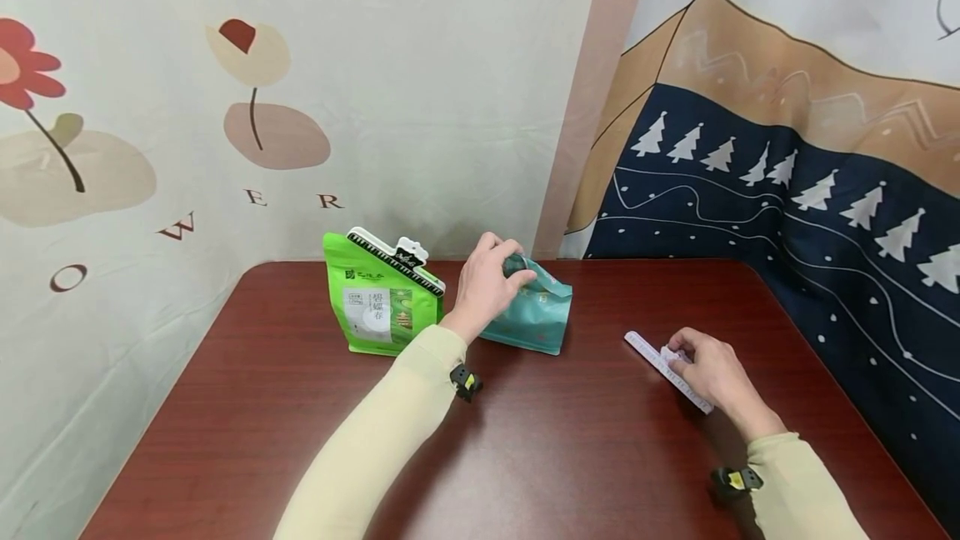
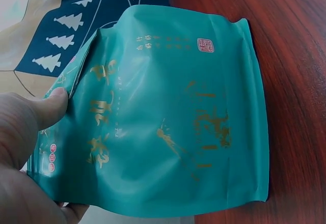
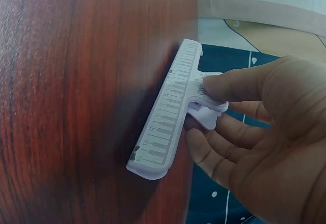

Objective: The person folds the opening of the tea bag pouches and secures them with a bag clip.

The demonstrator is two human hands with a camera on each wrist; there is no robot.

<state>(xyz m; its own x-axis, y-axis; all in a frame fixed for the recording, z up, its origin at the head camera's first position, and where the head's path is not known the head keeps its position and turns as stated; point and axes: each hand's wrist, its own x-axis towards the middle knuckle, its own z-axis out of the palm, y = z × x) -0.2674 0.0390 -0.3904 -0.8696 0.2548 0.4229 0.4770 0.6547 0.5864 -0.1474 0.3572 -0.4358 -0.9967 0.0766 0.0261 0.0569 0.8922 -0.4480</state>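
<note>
A teal foil tea bag [image 2: 168, 107] with gold print stands on the table in the head view, its top folded over. My left hand [image 1: 491, 282] grips that folded top, thumb on the near face and fingers behind it, as the left wrist view shows. At the right, my right hand [image 1: 712, 369] pinches the handle of a white bag clip [image 3: 165, 112] printed with piano keys. The thumb presses one handle tab, and the fingers are on the other side. The clip's long bar is at the table surface; whether it is lifted I cannot tell.
Left of the teal bag stands a bright green tea bag [image 1: 382, 298], closed across its top by a black-and-white clip [image 1: 401, 261]. Both bags are near the back edge of the dark red wooden table [image 1: 555, 457]. A printed curtain [image 1: 435, 90] hangs right behind it.
</note>
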